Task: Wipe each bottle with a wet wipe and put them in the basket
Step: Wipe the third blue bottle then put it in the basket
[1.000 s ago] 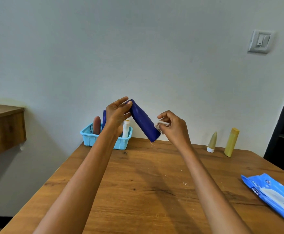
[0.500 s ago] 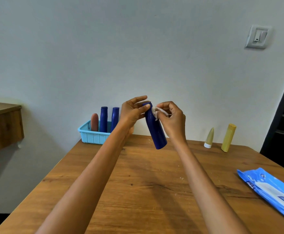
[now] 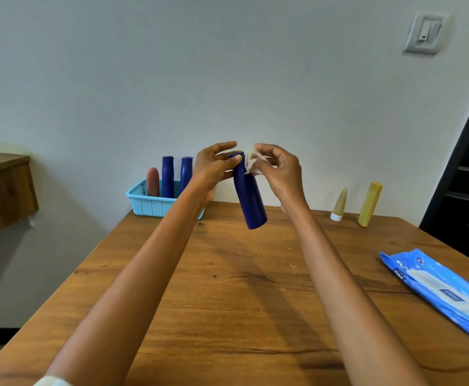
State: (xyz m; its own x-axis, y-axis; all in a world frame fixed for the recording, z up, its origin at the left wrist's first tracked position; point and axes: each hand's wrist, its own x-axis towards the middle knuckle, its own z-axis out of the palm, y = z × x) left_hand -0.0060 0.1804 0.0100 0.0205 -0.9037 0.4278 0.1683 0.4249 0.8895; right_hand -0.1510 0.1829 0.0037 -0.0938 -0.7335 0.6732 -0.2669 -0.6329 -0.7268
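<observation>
Two hands up over table (image 3: pixel 227 288): left hand (image 3: pixel 214 168) pinched top of dark blue bottle (image 3: pixel 249 196), held tilted in the air, clear of the wood. Right hand (image 3: pixel 280 171) pinched crumpled wipe (image 3: pixel 251 161) against bottle neck. Behind left hand, light blue basket (image 3: pixel 149 204) with two blue bottles (image 3: pixel 168 176) and a brown one (image 3: pixel 153 181). Right of right hand, yellow bottle (image 3: pixel 369 204), small beige tube (image 3: pixel 339 204); wipes pack (image 3: pixel 439 291) nearer.

The basket (image 3: pixel 151 205) sits at the table's (image 3: pixel 227 302) far left corner, with three bottles (image 3: pixel 167 176) standing in it; two more bottles (image 3: pixel 369 204) stand well right of the basket along the far edge; the wipes pack (image 3: pixel 439 288) lies at the right edge, nearer than the basket.
</observation>
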